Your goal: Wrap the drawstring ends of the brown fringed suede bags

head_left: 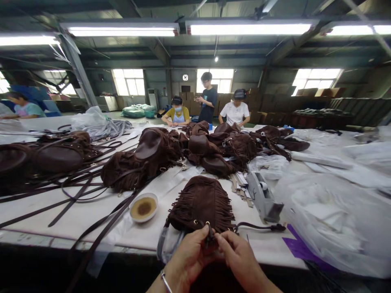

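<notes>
A dark brown fringed suede bag [201,203] lies on the white table [76,221] right in front of me. My left hand [187,258] and my right hand [240,256] meet at the bag's near edge. Both pinch a small dark strap end or fitting [210,240] by the metal rings there. A dark cord [259,227] runs from the bag to the right. A metal bangle circles my left wrist.
A small white bowl of brownish paste [143,207] sits left of the bag. A grey tape dispenser [264,197] stands to the right. Heaps of brown bags [214,148], long straps [70,191] and plastic bags [332,215] cover the table. Three people [235,110] are at the far end, another person [23,108] far left.
</notes>
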`<action>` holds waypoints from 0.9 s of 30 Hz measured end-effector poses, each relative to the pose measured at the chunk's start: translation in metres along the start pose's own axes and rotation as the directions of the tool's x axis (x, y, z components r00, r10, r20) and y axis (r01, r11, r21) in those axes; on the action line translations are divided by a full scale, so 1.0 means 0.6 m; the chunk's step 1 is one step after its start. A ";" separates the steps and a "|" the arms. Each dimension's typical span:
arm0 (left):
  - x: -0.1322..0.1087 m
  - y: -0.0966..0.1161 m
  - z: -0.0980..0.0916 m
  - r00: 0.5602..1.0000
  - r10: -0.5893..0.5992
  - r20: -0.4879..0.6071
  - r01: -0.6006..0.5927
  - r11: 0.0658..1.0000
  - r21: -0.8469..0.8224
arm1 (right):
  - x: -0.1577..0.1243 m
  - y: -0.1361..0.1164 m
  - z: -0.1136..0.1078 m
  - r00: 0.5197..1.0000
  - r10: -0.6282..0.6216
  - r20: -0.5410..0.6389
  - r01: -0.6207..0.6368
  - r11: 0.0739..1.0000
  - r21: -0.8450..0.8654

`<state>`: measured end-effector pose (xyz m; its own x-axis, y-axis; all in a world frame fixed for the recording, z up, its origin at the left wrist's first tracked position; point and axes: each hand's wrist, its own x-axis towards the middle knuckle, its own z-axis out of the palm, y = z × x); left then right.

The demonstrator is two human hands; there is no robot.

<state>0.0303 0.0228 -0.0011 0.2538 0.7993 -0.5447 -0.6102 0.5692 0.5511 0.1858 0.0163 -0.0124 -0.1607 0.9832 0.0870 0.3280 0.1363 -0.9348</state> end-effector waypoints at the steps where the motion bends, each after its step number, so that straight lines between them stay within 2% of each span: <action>1: 0.000 -0.001 -0.001 1.000 0.011 0.002 -0.011 1.000 0.001 | 0.004 0.004 0.007 0.986 0.158 0.054 -0.161 0.984 0.070; 3: 0.003 -0.005 -0.004 0.999 0.029 0.035 -0.029 1.000 0.012 | 0.012 0.006 0.020 0.925 0.344 0.164 -0.372 0.908 0.191; 5: 0.009 -0.009 -0.008 0.996 0.050 0.079 -0.052 0.998 0.027 | 0.019 0.002 0.033 0.885 0.407 0.226 -0.460 0.839 0.290; 7: 0.015 -0.014 -0.012 0.993 0.074 0.092 -0.078 0.996 0.038 | 0.022 -0.004 0.043 0.873 0.420 0.250 -0.487 0.791 0.371; 10: 0.023 -0.021 -0.012 0.993 0.100 0.055 -0.102 0.994 0.032 | 0.019 -0.011 0.056 0.873 0.424 0.242 -0.488 0.760 0.429; 15: 0.028 -0.027 -0.003 0.989 0.095 -0.117 -0.090 0.995 0.045 | 0.004 -0.020 0.068 0.891 0.414 0.184 -0.450 0.759 0.471; 17: 0.029 -0.029 -0.001 0.988 0.085 -0.132 -0.080 0.996 0.042 | 0.001 -0.021 0.068 0.891 0.415 0.182 -0.448 0.742 0.499; 22: 0.025 -0.023 -0.002 0.999 0.028 0.026 -0.030 0.997 0.067 | 0.005 -0.020 0.066 0.859 0.459 0.225 -0.495 0.638 0.589; 25: 0.020 -0.007 0.004 0.987 -0.095 0.133 0.084 0.992 0.090 | 0.008 -0.022 0.067 0.850 0.471 0.235 -0.512 0.637 0.577; 27: 0.017 0.002 0.013 0.985 -0.112 0.135 0.099 0.990 0.095 | 0.007 -0.024 0.068 0.850 0.470 0.239 -0.515 0.646 0.563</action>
<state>0.0378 0.0333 -0.0012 0.4194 0.7494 -0.5123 -0.5075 0.6615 0.5522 0.1422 0.0137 -0.0125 -0.2053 0.8704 -0.4474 -0.2296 -0.4872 -0.8425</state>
